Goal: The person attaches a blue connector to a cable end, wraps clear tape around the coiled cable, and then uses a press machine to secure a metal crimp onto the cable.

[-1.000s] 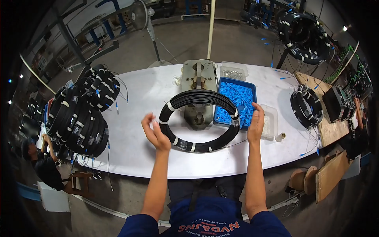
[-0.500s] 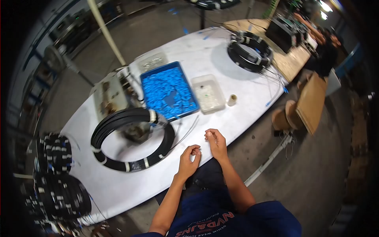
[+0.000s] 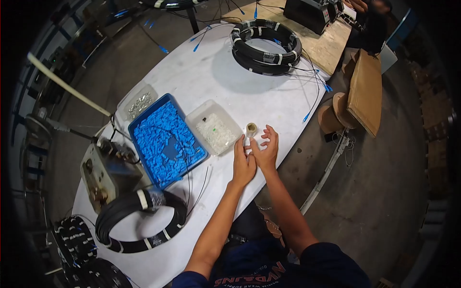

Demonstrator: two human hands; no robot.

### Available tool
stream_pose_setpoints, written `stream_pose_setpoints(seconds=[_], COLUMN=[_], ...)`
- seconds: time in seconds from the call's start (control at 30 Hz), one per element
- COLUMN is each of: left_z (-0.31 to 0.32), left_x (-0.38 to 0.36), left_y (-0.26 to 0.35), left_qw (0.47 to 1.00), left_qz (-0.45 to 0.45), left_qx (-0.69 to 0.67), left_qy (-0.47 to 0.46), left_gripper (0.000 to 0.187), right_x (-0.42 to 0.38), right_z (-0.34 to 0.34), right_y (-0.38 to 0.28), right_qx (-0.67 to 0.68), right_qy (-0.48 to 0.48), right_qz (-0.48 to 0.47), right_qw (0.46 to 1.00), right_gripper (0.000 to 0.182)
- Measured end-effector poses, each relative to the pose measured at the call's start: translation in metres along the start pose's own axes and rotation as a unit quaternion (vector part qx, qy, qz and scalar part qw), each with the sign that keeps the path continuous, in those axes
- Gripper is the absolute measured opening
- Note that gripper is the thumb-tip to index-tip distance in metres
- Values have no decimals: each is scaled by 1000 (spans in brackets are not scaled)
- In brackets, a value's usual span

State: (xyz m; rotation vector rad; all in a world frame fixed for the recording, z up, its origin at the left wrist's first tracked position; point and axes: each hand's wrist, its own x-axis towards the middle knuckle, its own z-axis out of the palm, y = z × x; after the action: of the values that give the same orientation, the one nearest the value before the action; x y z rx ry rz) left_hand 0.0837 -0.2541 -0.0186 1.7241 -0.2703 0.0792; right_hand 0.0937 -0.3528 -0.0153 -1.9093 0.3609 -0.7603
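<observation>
My left hand and my right hand are together over the table's near edge, thumbs and fingers close or touching between them. The left fingers stretch forward beside the corner of a clear plastic tub of small whitish pieces. My right hand has its fingers spread and partly curled. I make out nothing held in either hand, though the space between them is partly hidden. Just beyond the fingertips a small pale cylinder stands upright. Left of the tub lies a blue tray full of small blue connectors.
A black cable coil lies at the near left, beside a metal device. Another coil stack, with blue-tipped ends, sits at the far side. A clear container holds small silvery pieces. Cardboard stands right; a person works far right.
Both hands have moved forward to the cylinder and closer together, with the right fingers now more spread. My view has turned right, so the table's things appear shifted left.
</observation>
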Motion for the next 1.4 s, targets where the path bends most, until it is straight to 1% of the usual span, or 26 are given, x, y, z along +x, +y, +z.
stream_pose_setpoints(seconds=[0.03, 0.07, 0.13, 0.17, 0.2, 0.23, 0.3, 0.37, 0.43, 0.5, 0.6, 0.67, 0.7, 0.73, 0.77, 0.8, 0.83, 1.0, 1.07, 1.13, 1.2, 1.23, 1.27, 1.33, 1.37, 1.4], left_z=[4, 8, 9, 9, 8, 7, 9, 8, 6, 4, -3, -16, -25, -36, -49, -61, -72, -119, -133, -146, -159, -164, -168, -180, -185, -192], left_x=[0, -1, 0, 3, 3, 3, 3, 3, 1, -1, -9, -25, -39, -50, -65, -81, -92, -122, -129, -140, -152, -157, -162, -173, -176, -180], left_y=[-6, -12, -18, -12, -7, -11, -11, -10, -12, -15, -20, -14, -9, -6, -3, -1, 11, 71, 95, 114, 120, 126, 125, 124, 126, 128], left_qw=[1000, 1000, 999, 1000, 998, 999, 999, 999, 997, 997, 998, 994, 991, 992, 984, 973, 961, 960, 969, 964, 969, 961, 956, 949, 941, 936], left_qz=[4, 7, 12, -12, -38, -33, -35, -29, -56, -50, -20, -54, -71, -62, -93, -127, -155, -158, -94, -90, -48, -47, -49, -38, -23, -22], left_qx=[7, 13, 28, -3, -34, -2, 4, 13, -50, -50, -59, -86, -110, -111, -150, -189, -231, -212, -175, -159, -51, -50, -52, -117, -164, -165], left_qy=[7, 16, 26, 25, 26, 14, 17, 21, 7, 2, 12, -25, -13, 0, -10, -22, -1, 90, 148, 192, 238, 267, 284, 290, 296, 310], left_gripper=[55, 56, 55, 54, 53, 52, 52, 52, 53, 53, 52, 50, 45, 45, 43, 40, 36, 33, 38, 35, 27, 21, 21, 18, 14, 14], right_x=[0, 4, 7, 6, 4, 4, 3, 3, 2, 1, -2, -3, -7, -6, -11, -21, -30, -96, -123, -144, -160, -166, -171, -178, -179, -180], right_z=[-1, 0, 6, 7, 8, 9, 9, 10, 8, 8, 7, 4, 0, 0, -2, -4, -5, -9, -5, -1, 2, 2, 3, 5, 4, 2], right_y=[-1, -3, -7, -6, 0, 5, 10, 5, 3, 4, 9, 11, 12, 10, 3, -4, -11, -94, -123, -148, -167, -173, -179, -189, -194, -201], right_qx=[-17, -20, -191, -169, -171, -151, -129, -57, -46, -42, -21, 20, 44, 70, 104, 107, 90, 80, 91, 100, 132, 130, 134, 154, 172, 175], right_qy=[-31, -33, -31, -47, -51, -45, -39, -16, -19, -19, -28, -32, -36, -37, -48, -57, -59, -118, -125, -137, -146, -163, -179, -208, -248, -260], right_qz=[39, 43, -96, -56, -49, -55, -63, -9, 5, 28, -9, -25, -21, -19, 6, 1, -23, -120, -134, -151, -194, -224, -231, -286, -293, -299], right_qw=[999, 998, 976, 983, 983, 986, 989, 998, 999, 999, 999, 999, 998, 997, 993, 993, 994, 982, 979, 974, 961, 952, 947, 923, 907, 901], right_gripper=[62, 62, 63, 62, 62, 58, 55, 46, 43, 40, 41, 43, 42, 41, 39, 39, 38, 38, 39, 41, 44, 47, 47, 51, 56, 56])
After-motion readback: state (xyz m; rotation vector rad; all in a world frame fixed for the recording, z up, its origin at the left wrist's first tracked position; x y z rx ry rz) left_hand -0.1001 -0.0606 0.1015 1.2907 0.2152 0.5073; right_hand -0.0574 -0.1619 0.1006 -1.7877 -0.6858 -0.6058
